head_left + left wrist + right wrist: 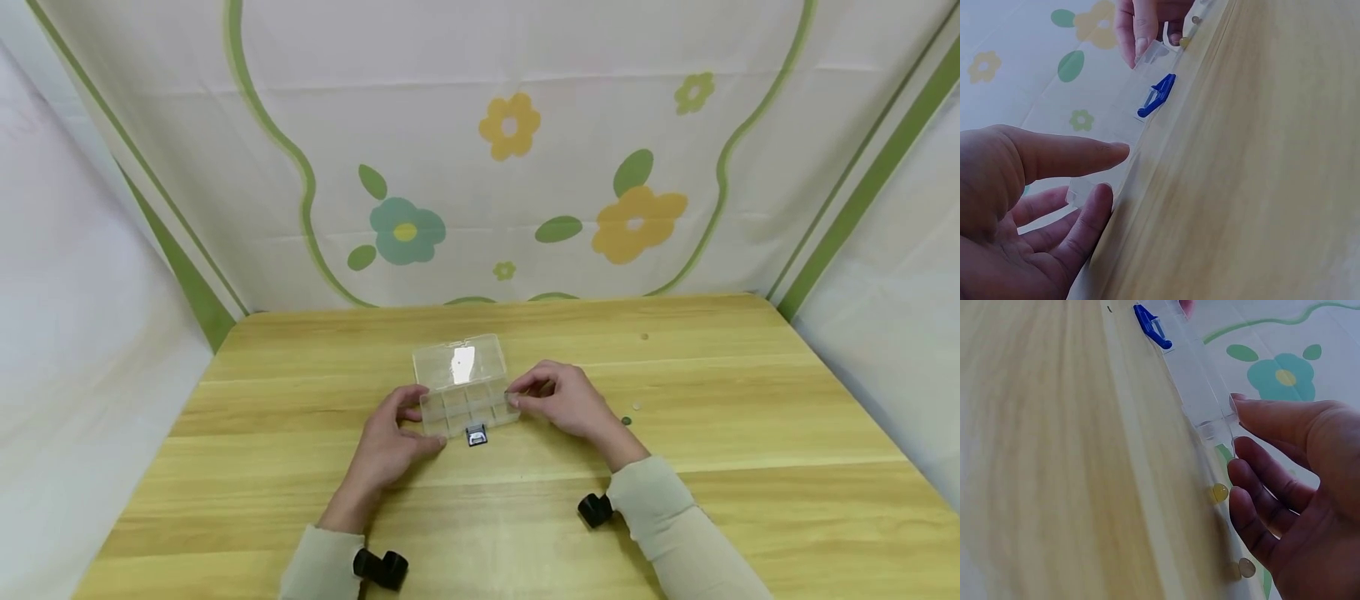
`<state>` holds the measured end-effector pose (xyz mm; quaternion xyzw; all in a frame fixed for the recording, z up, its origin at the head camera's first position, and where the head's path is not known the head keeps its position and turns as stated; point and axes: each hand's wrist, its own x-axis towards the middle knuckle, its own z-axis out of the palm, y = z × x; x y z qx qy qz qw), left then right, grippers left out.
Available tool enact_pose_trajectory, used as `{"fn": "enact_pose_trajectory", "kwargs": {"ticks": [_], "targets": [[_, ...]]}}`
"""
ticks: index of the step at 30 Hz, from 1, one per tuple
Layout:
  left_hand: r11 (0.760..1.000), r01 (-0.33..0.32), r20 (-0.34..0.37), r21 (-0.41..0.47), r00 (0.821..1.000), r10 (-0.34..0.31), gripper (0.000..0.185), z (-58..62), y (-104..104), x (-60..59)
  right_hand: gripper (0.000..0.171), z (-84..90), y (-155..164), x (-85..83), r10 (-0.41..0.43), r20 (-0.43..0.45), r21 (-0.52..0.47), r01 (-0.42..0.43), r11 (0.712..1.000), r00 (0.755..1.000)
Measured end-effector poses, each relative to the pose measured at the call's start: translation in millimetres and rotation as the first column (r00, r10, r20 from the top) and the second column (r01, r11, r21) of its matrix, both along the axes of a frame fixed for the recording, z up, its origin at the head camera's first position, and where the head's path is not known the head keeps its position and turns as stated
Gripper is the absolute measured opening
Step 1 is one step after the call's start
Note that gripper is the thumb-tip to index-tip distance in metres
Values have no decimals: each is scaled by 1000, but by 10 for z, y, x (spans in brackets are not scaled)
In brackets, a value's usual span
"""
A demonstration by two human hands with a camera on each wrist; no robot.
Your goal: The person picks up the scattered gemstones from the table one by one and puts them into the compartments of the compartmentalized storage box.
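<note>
A clear plastic compartment box (pixel 456 400) stands on the table with its lid (pixel 435 367) tipped back. A blue clasp (pixel 476 435) sits at its front edge; the left wrist view also shows this clasp (pixel 1157 95). My left hand (pixel 390 442) holds the box's left end, thumb by the front corner and fingers by the back one. At the opposite end, my right hand (pixel 562 398) pinches the right edge between thumb and fingers. In the right wrist view, the thumb of that hand (pixel 1310 469) touches the box wall; whether something tiny is also held I cannot tell.
Small round beads lie right of the box: a green one (pixel 626 421), a pale one (pixel 637 407) and another farther back (pixel 644 336). A yellowish bead (pixel 1220 492) is close to the right fingers. A flowered cloth (pixel 465 183) hangs behind the wooden table (pixel 300 450).
</note>
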<state>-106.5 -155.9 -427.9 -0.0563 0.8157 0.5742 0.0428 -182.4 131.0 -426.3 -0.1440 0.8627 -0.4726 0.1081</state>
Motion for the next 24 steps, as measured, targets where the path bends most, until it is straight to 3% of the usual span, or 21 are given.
{"fn": "enact_pose_trajectory", "kwargs": {"ticks": [24], "targets": [[1000, -4, -2, -6, 1000, 4, 78, -9, 0, -11, 11, 1, 15, -13, 13, 5, -21, -13, 1000, 1000]]}}
